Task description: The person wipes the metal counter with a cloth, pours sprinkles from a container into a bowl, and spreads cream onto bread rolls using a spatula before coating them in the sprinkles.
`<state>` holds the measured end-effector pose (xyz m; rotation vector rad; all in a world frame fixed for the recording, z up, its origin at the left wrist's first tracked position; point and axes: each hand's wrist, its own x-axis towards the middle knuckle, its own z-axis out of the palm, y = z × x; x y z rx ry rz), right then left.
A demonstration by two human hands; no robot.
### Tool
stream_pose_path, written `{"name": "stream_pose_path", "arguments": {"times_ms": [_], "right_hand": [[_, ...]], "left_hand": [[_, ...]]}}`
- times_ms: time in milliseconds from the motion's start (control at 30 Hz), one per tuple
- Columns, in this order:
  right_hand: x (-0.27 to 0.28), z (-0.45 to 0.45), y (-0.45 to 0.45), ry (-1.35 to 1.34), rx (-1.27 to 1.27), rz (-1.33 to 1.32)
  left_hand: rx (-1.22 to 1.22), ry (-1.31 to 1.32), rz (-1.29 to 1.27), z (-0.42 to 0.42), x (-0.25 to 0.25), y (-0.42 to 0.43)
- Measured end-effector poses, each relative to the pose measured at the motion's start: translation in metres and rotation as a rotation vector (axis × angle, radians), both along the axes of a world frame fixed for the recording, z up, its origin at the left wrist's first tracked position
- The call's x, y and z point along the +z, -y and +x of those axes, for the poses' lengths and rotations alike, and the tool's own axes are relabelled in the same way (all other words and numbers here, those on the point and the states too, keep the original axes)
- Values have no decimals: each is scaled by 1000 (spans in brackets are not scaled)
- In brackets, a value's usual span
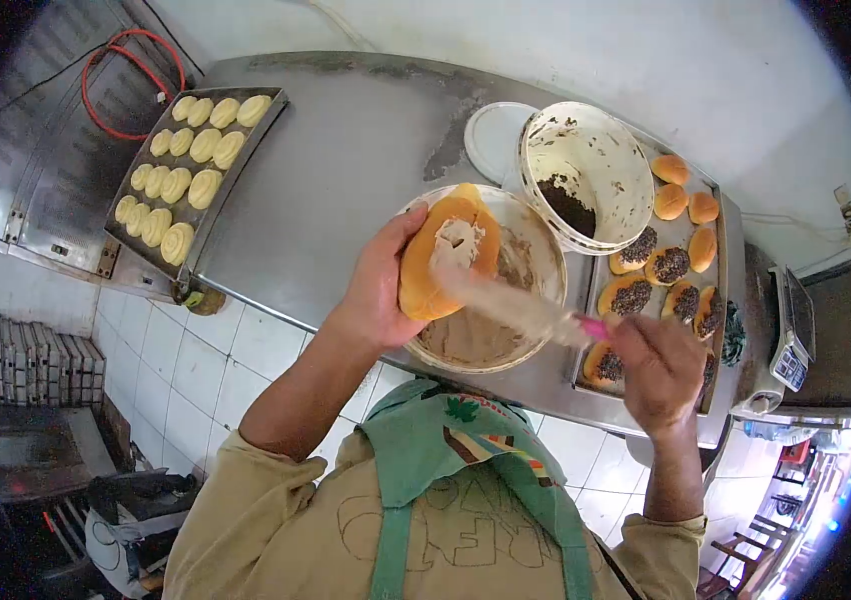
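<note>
Bun [422, 272], golden-brown, with pale cream [465, 230] on top.

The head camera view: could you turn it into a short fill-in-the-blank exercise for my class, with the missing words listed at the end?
1. The left hand holds a bun, and the right hand holds a spatula with a ____ handle.
2. In the picture, dark-topped buns lie to the right of the bowl, while pale dough pieces lie to its ____.
3. The apron is ____ in colour.

Missing words: pink; left; green.
</note>
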<state>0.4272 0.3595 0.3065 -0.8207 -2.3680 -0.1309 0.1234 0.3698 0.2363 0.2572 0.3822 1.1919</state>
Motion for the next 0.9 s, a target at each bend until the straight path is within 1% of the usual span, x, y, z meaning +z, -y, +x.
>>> {"name": "stream_pose_path", "arguments": {"times_ms": [33, 133, 167, 233, 333, 367, 433, 467, 533, 567, 633, 733, 833, 900], "right_hand": [[-4, 3, -3, -36, -34, -15], [-11, 4, -18, -197, -143, -94], [-10, 4, -19, -182, -152, -115], [-9, 5, -17, -106, -86, -102], [0, 5, -5, 39, 29, -56], [4, 4, 0, 95, 67, -36], [8, 0, 6, 92, 67, 47], [8, -1, 7, 90, 64, 88], [-1, 5, -1, -6, -52, 63], [-6, 6, -5, -52, -109, 53], [-9, 5, -8, -1, -98, 55], [-8, -4, -1, 81, -13, 113], [4, -7, 12, 185, 50, 138], [3, -6, 10, 143, 80, 136]], "left_hand": [[-22, 16, 18, -1, 0, 1], [-160, -45, 78, -5, -3, -2], [-171, -53, 90, -3, -1, -2], [-181, -69, 110, -1, 7, -1], [-45, -89, -111, 5, 15, 2], [-46, -86, -88, 4, 11, 2], [-55, -79, -36, 2, 3, -1], [-44, -79, -59, 3, 4, -2], [-23, -77, -105, 6, 10, -2], [-65, -72, -50, 6, 9, -3], [-143, -63, 62, 3, 7, -5], [3, -9, -111, 14, 9, -11], [9, -90, -100, 10, 24, -3], [-85, 17, -76, 1, 18, -7]]}}
